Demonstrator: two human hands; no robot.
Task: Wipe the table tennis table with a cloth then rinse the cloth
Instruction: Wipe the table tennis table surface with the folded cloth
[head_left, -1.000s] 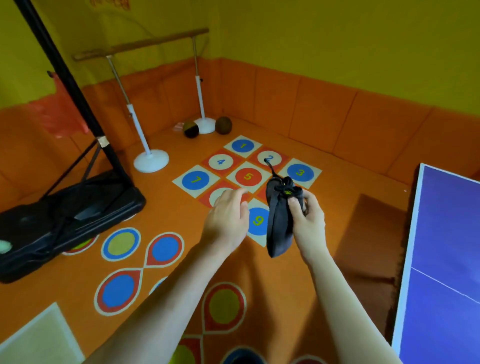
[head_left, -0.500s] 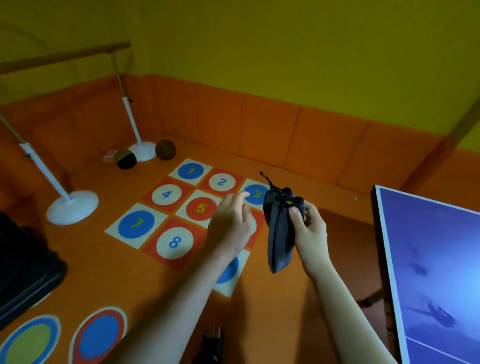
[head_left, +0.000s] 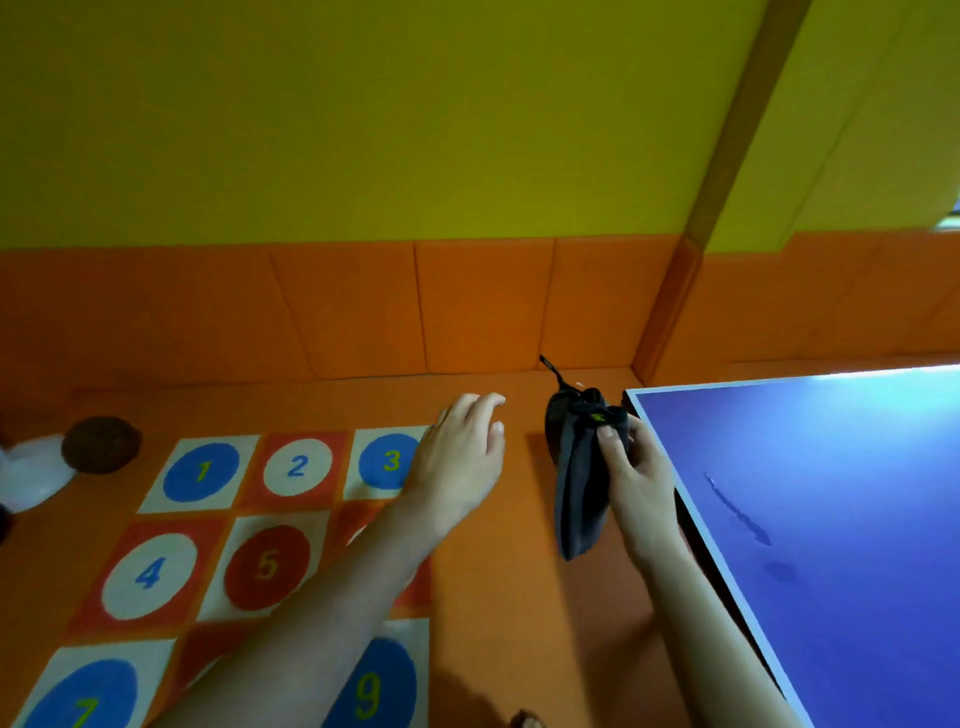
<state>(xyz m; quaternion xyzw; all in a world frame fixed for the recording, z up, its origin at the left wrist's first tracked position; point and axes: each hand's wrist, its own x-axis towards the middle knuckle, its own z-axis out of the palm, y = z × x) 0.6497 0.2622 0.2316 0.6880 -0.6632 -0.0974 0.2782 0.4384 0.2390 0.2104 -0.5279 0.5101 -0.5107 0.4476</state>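
Cloth (head_left: 579, 483): dark grey, bunched, with a cord or loop sticking up at its far end. It hangs lengthwise in the air just left of the table's corner and is not yet on the surface, probably so it can be carried over in one handful.

Right hand (head_left: 636, 480): fingers and thumb curled round the cloth's upper part, pinching it; the lower end dangles free.

Left hand (head_left: 460, 460): fingers loosely spread, holding nothing, apart from the cloth and above the floor; likely kept free to help spread or fold it.

Table (head_left: 810, 519): blue top with a white edge, at right. Dark smears show on it, so wiping looks not yet begun.

Floor mat (head_left: 249, 519): numbered squares, at left.

Brown ball (head_left: 101, 444): far left, by the wall.
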